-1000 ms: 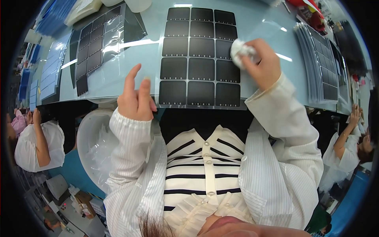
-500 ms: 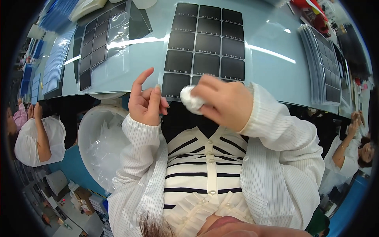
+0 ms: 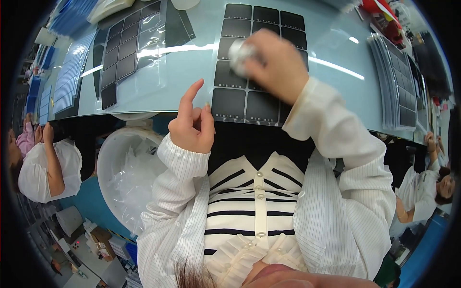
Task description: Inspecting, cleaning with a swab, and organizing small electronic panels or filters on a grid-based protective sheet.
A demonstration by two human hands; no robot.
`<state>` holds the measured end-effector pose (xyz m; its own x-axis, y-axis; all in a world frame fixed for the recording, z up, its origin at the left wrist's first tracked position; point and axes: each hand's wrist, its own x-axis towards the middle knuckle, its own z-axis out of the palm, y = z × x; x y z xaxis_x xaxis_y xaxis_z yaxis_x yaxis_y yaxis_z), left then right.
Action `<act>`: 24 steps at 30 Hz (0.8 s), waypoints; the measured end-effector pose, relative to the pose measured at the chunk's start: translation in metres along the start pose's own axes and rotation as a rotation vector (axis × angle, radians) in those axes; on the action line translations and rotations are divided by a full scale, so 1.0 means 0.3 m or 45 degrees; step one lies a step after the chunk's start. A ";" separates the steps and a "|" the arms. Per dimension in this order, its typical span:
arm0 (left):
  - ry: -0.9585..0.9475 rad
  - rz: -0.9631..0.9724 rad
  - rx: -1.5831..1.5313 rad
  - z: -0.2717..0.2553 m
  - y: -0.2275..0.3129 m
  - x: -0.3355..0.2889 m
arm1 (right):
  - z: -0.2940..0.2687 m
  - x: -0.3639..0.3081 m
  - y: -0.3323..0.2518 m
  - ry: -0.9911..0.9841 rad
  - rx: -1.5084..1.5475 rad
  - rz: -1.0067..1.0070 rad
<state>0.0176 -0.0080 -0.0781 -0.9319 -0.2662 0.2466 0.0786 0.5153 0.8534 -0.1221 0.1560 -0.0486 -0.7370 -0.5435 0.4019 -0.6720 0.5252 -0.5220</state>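
My right hand (image 3: 278, 65), blurred by motion, grips a crumpled white wad (image 3: 241, 57), perhaps cloth or tissue, over the left and middle columns of a sheet of black rounded panels (image 3: 228, 103). Its forearm and hand hide part of the right column. Beside the near left corner of this sheet is my left hand (image 3: 192, 122), palm up. The index finger stretches out, the other fingers curl loosely, and nothing shows between them. Whether the left thumb touches the sheet's edge is hard to tell.
Left on the glassy table lies another black-panelled sheet (image 3: 127, 50) with clear film. Blue-white sheets (image 3: 72, 77) lie farther left. At the right stands a stack of panelled sheets (image 3: 396, 81). A white bin (image 3: 108, 168) with clear plastic is below the table edge. People sit at both sides.
My right hand has moved away from me with the white wad, from the sheet's near edge to its middle. The left hand stays by the near left corner; the whole view has shifted slightly.
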 end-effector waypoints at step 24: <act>-0.094 -0.100 0.004 -0.005 0.056 0.020 | -0.183 -0.247 0.067 0.063 0.103 0.206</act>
<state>0.0138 -0.0022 -0.0615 -0.9586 -0.2451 0.1448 0.0038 0.4975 0.8674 -0.0850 0.2428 -0.0475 -0.8389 -0.4225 0.3431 -0.5379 0.5478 -0.6408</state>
